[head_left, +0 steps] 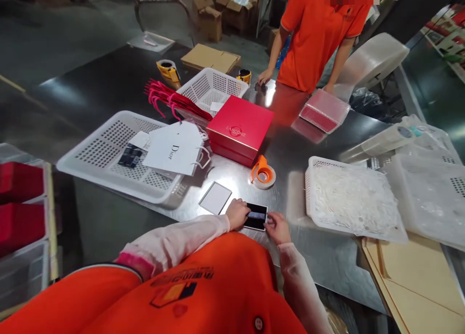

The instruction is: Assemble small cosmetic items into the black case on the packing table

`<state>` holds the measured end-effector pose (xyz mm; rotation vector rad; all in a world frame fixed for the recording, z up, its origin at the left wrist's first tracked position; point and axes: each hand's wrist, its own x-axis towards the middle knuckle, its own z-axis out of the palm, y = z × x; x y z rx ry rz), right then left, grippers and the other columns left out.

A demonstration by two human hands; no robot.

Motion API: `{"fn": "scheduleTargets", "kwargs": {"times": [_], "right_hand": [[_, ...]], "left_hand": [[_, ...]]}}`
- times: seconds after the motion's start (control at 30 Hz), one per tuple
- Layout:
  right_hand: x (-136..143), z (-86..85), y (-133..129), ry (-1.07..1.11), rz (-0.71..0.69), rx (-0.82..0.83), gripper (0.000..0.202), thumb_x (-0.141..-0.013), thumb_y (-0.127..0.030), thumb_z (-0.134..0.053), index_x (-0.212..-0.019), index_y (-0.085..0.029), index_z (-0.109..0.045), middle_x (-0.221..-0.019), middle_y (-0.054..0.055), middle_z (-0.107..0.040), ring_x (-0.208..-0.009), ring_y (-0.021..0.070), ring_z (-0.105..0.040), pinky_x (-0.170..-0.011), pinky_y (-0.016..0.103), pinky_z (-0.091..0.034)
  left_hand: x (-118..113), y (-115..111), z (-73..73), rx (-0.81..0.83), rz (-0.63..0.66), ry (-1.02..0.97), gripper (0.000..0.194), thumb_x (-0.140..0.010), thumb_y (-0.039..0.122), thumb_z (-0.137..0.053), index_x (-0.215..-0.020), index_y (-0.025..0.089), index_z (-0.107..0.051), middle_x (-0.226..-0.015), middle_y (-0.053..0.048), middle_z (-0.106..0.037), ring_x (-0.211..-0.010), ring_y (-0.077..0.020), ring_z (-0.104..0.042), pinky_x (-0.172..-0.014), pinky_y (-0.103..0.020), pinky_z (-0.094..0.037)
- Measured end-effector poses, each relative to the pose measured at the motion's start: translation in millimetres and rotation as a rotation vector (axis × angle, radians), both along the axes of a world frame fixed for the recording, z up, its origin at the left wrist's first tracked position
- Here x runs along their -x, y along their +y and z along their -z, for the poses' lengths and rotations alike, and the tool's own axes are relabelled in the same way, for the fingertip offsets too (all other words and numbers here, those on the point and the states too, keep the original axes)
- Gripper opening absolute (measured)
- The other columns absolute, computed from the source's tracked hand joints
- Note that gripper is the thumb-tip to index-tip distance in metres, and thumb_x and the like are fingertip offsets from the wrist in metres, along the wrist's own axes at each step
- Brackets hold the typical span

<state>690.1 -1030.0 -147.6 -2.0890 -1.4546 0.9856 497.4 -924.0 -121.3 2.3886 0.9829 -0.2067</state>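
Note:
A small shallow box point(257, 222) with a white rim and black inside lies on the metal table in front of me. Something pale and narrow sits in its middle, too small to name. My left hand point(238, 214) grips its left side, fingers curled over the rim. At the right edge my right hand point(278, 227) pinches the rim between thumb and fingers. Just left of my left hand lies a flat white box lid point(215, 197) with a dark border. An orange tape dispenser point(263, 173) stands beyond the small box.
A red gift box point(240, 128) stands behind the dispenser. To the left, a white basket point(103, 145) holds paper bags point(175, 147). A basket of white shredded filler point(358, 198) sits at right, near brown cardboard point(421, 280). Opposite, a co-worker point(308, 38) handles a bubble-wrapped red box point(323, 112).

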Motion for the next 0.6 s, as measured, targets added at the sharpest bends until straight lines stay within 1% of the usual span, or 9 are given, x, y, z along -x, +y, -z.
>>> {"fn": "scheduleTargets", "kwargs": {"times": [0.07,0.13,0.23,0.27,0.33,0.43,0.47,0.53,0.6], "right_hand": [[3.3,4.9,0.3,0.038,0.017,-0.027,0.039,-0.073,-0.012,-0.063,-0.113,-0.013,-0.066,-0.115,0.013,-0.061,-0.077,0.0158,-0.063,-0.077,0.033,-0.058],[6.3,6.2,3.2,0.004,0.001,-0.035,0.041,-0.073,-0.011,-0.064,-0.114,-0.013,-0.067,-0.114,0.013,-0.062,-0.076,0.016,-0.062,-0.082,0.035,-0.057],[9.9,-0.5,10.3,-0.122,-0.06,-0.011,0.043,-0.074,-0.012,-0.066,-0.117,-0.014,-0.068,-0.114,0.013,-0.062,-0.089,0.0195,-0.063,-0.093,0.037,-0.053],[11.0,-4.8,13.2,-0.187,-0.103,0.017,0.043,-0.076,-0.013,-0.067,-0.119,-0.015,-0.067,-0.115,0.013,-0.062,-0.096,0.0213,-0.063,-0.096,0.036,-0.052],[13.3,-14.9,19.8,-0.32,-0.216,0.088,0.045,-0.08,-0.016,-0.068,-0.124,-0.014,-0.066,-0.118,0.014,-0.062,-0.111,0.0239,-0.059,-0.102,0.034,-0.047],[15.1,-29.1,32.2,-0.428,-0.382,0.171,0.038,-0.082,-0.019,-0.069,-0.12,-0.016,-0.069,-0.118,0.013,-0.064,-0.115,0.0264,-0.056,-0.101,0.033,-0.045],[15.2,-32.9,36.8,-0.433,-0.42,0.187,0.034,-0.082,-0.018,-0.069,-0.115,-0.016,-0.071,-0.117,0.013,-0.065,-0.114,0.027,-0.057,-0.099,0.033,-0.046],[14.7,-38.9,45.7,-0.433,-0.487,0.216,0.024,-0.08,-0.015,-0.07,-0.104,-0.016,-0.075,-0.113,0.013,-0.068,-0.111,0.0276,-0.059,-0.094,0.033,-0.047],[14.3,-43.1,52.8,-0.441,-0.546,0.237,0.023,-0.079,-0.012,-0.069,-0.101,-0.015,-0.075,-0.111,0.015,-0.069,-0.109,0.0277,-0.061,-0.092,0.032,-0.047]], "left_hand": [[-0.2,0.7,1.6,0.002,-0.01,-0.009,0.018,-0.08,0.022,-0.066,-0.093,0.018,-0.077,-0.098,-0.014,-0.071,-0.104,-0.0334,-0.06,-0.089,-0.045,-0.043],[0.8,0.8,2.5,0.009,-0.029,-0.026,0.017,-0.078,0.021,-0.066,-0.091,0.017,-0.077,-0.097,-0.014,-0.071,-0.104,-0.034,-0.061,-0.089,-0.046,-0.044],[5.8,0.9,4.4,0.028,-0.073,-0.068,0.021,-0.079,0.019,-0.067,-0.098,0.018,-0.076,-0.1,-0.011,-0.072,-0.103,-0.0295,-0.062,-0.091,-0.041,-0.046],[8.6,1.1,5.8,0.034,-0.108,-0.092,0.024,-0.081,0.019,-0.066,-0.103,0.019,-0.074,-0.103,-0.01,-0.071,-0.104,-0.0265,-0.063,-0.092,-0.037,-0.046],[14.7,2.1,10.1,0.084,-0.276,-0.18,0.027,-0.084,0.019,-0.064,-0.11,0.019,-0.071,-0.108,-0.007,-0.07,-0.104,-0.0211,-0.063,-0.092,-0.031,-0.047],[21.8,4.1,18.8,0.205,-0.564,-0.287,0.023,-0.082,0.018,-0.067,-0.104,0.017,-0.071,-0.098,-0.005,-0.07,-0.093,-0.018,-0.064,-0.084,-0.028,-0.049],[22.8,4.6,21.4,0.232,-0.611,-0.295,0.021,-0.08,0.017,-0.068,-0.101,0.016,-0.071,-0.094,-0.004,-0.07,-0.088,-0.0175,-0.064,-0.08,-0.027,-0.049],[22.7,5.3,24.8,0.24,-0.623,-0.283,0.02,-0.077,0.015,-0.07,-0.098,0.016,-0.07,-0.09,-0.003,-0.069,-0.082,-0.0167,-0.063,-0.076,-0.027,-0.048],[20.7,5.6,25.6,0.238,-0.631,-0.287,0.021,-0.075,0.014,-0.071,-0.096,0.016,-0.07,-0.09,-0.003,-0.068,-0.083,-0.0163,-0.062,-0.076,-0.027,-0.047]]}}
